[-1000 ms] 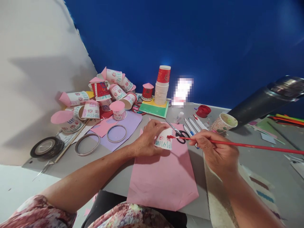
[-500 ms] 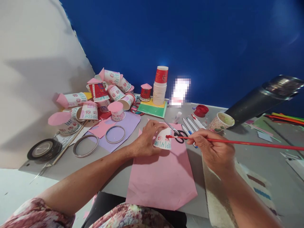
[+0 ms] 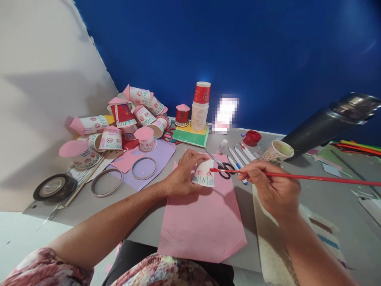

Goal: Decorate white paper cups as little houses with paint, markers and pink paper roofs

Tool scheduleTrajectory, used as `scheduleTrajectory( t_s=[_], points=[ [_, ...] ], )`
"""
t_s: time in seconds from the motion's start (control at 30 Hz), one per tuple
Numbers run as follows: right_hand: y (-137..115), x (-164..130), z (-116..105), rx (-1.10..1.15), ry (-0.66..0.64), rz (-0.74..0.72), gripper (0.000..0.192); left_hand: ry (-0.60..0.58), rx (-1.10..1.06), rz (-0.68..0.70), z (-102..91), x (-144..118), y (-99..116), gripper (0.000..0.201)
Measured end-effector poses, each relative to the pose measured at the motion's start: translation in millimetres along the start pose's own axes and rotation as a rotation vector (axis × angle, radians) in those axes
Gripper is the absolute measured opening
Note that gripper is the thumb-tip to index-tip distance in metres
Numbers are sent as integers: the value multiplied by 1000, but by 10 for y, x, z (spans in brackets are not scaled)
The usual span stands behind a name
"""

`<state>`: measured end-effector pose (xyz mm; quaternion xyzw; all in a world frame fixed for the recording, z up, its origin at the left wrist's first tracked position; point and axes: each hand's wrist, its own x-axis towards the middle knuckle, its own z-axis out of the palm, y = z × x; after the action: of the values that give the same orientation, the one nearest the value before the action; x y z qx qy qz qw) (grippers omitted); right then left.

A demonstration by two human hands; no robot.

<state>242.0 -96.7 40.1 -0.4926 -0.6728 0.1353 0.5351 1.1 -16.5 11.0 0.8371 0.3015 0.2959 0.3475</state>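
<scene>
Little is changing: the red paintbrush is shifting only slightly, its tip lingering by the white cup's red marks, so dabbing seems to be continuing. The right hand is pinching the brush; the left hand is gripping the cup, which is sitting between both hands, over pink paper.

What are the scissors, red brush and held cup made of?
Scissors: probably metal blades, from their grey shine; dull black loops, maybe plastic. Brush: smooth, even red handle, painted wood or plastic, can't tell. Cup: likely paper, matte white, with drawn lines.
</scene>
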Motion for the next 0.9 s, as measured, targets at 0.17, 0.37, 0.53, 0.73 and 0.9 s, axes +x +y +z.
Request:
scheduleTrajectory(
  t_s=[0.17, 0.37, 0.53, 0.73, 0.9],
  points=[
    [2, -5, 3, -42, -30, 10, 24, 6, -19, 14, 4, 1, -14, 79],
    [11, -17, -21, -27, -8, 5, 23, 2, -55, -33, 5, 4, 8, 78],
    [25, -9, -20, -25, -39, -6, 22, 10, -63, -40, 2, 5, 9, 77],
    [18, -10, -18, -26, -35, -25, 23, 25, 3, 27, 15, 4, -51, 78],
    [32, -17, 3, -7, -58, -46, 21, 24, 18, 47, 17, 7, -60, 76]
  ],
)
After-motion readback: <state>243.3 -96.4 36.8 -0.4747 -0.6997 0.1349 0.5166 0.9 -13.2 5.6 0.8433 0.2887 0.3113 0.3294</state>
